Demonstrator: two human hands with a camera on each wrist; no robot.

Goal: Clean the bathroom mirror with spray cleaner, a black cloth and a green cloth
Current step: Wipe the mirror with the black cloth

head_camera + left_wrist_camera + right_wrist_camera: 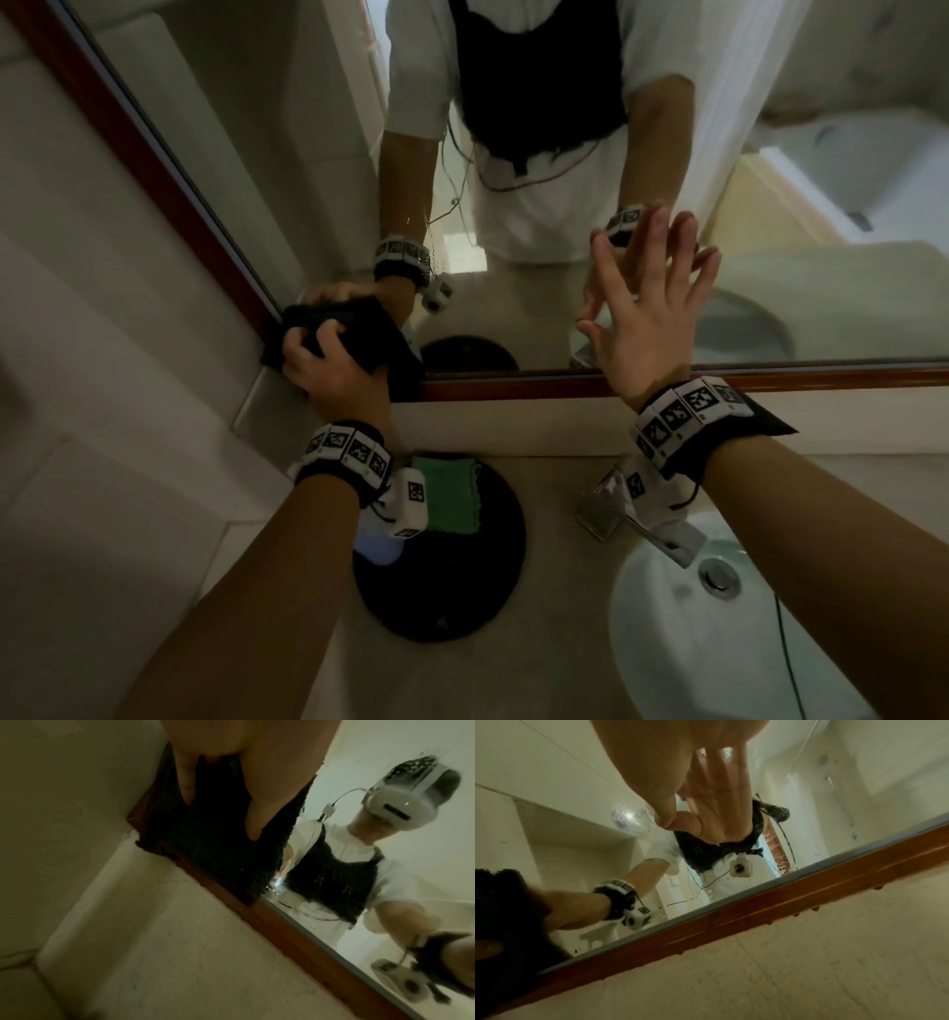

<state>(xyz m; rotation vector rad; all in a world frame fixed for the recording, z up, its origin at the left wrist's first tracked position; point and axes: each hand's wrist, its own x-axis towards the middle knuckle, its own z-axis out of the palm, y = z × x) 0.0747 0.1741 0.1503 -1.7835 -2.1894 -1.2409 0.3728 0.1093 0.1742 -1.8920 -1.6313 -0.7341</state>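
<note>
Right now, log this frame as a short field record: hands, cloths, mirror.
left hand: grips black cloth at the mirror's lower left corner
right hand: fingers spread, flat against mirror
green cloth: lying on round black mat on the counter
mirror frame: reddish wood
sink: below right hand
</note>
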